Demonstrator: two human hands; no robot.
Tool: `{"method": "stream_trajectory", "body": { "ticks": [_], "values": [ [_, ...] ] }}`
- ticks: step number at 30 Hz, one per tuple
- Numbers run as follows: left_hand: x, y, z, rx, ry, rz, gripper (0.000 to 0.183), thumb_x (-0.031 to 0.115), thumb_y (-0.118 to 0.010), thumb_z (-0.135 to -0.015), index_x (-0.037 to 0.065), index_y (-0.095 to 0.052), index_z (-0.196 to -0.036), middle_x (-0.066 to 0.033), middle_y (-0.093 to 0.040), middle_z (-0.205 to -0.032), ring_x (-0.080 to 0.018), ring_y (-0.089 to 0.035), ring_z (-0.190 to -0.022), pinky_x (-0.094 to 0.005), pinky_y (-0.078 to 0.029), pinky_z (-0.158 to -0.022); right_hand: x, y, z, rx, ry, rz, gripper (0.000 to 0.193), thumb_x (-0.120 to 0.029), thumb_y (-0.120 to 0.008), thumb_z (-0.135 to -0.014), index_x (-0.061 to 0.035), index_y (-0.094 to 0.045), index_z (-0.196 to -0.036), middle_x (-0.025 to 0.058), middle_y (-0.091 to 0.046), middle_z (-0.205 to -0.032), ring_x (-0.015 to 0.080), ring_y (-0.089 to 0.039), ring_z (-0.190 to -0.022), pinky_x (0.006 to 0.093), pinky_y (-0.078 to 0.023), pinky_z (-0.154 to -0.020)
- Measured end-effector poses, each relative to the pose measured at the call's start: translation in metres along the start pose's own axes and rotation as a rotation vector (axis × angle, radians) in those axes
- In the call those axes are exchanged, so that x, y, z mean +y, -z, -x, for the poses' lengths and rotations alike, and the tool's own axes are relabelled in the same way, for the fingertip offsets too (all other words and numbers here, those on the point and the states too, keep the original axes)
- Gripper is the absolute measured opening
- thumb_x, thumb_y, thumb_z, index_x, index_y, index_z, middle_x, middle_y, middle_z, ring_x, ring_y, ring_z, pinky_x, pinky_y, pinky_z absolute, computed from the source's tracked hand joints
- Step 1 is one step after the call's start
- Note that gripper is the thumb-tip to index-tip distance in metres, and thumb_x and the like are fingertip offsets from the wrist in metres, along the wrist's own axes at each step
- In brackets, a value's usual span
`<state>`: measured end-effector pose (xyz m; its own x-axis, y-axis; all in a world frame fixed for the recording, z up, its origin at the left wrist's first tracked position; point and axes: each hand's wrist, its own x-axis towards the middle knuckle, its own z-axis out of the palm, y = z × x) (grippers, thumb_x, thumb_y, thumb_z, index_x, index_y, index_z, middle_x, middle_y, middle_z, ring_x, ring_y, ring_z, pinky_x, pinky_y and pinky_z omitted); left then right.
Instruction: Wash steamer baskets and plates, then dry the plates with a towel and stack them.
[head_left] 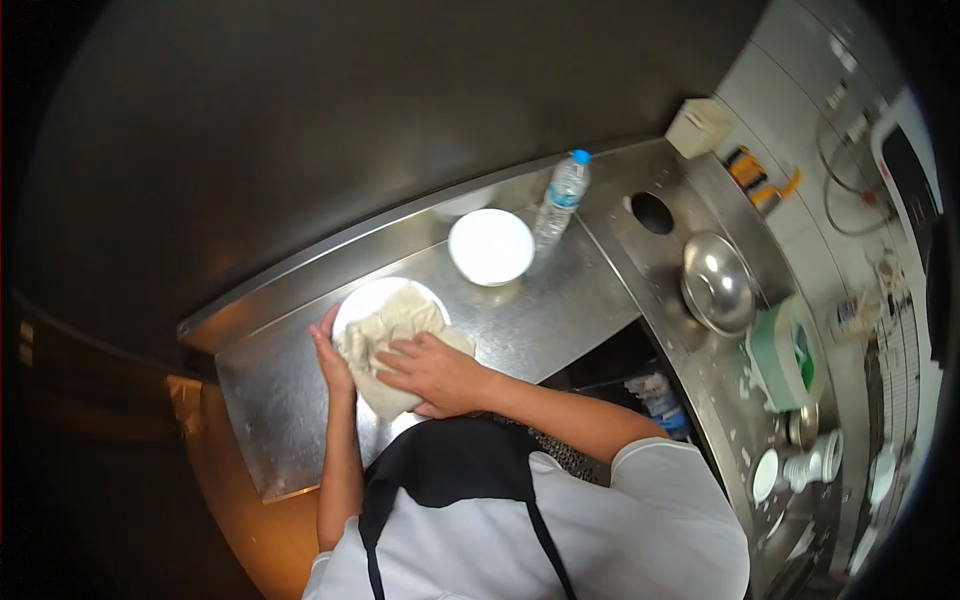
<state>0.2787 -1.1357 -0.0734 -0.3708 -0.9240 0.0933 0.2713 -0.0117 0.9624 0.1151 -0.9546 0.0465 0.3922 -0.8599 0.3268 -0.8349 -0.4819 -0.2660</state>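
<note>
A white plate (362, 297) is held over the steel counter close to my body. My left hand (333, 358) grips its left rim, fingers along the edge and thumb hidden or unclear. Over much of the plate lies a crumpled beige cloth (402, 322), which hangs past the near rim. My right hand (440, 372) presses the cloth against the plate with bent fingers. Beyond the plate, to the right, white round dishware (491, 246) stands on the counter; whether it is one piece or a stack I cannot tell.
A clear water bottle (563, 197) with a blue cap stands by the back ledge. Further right are a steel bowl (718, 284), a green and white container (784, 352) and stacked white dishes (812, 466). A dark hole (652, 213) opens in the steel surface.
</note>
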Motion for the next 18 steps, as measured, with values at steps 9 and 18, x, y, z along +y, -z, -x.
{"method": "stream_trajectory", "body": {
  "ticks": [9,18],
  "values": [
    [0.062,-0.050,0.002,0.011,-0.248,-1.075,0.040,0.012,-0.073,-0.086,-0.002,-0.064,-0.123,-0.0184,-0.063,-0.120,-0.0353,-0.063,-0.110,-0.0409,-0.048,-0.098,0.036,-0.017,0.069,0.382,-0.464,0.077,0.052,-0.011,-0.072,-0.066,-0.0039,-0.060,-0.116,0.0108,-0.061,-0.119,0.0305,-0.057,-0.111,0.0415,-0.049,-0.092],
    [0.047,-0.033,-0.026,-0.017,-0.182,-1.037,0.031,0.022,-0.079,-0.083,-0.002,-0.065,-0.099,-0.0143,-0.067,-0.094,-0.0290,-0.062,-0.085,-0.0399,-0.050,-0.081,0.003,-0.044,0.057,0.709,-0.882,-0.354,0.054,-0.034,-0.059,-0.098,0.0048,-0.052,-0.135,0.0206,-0.048,-0.143,0.0372,-0.047,-0.129,0.0430,-0.039,-0.110]
  ]
}}
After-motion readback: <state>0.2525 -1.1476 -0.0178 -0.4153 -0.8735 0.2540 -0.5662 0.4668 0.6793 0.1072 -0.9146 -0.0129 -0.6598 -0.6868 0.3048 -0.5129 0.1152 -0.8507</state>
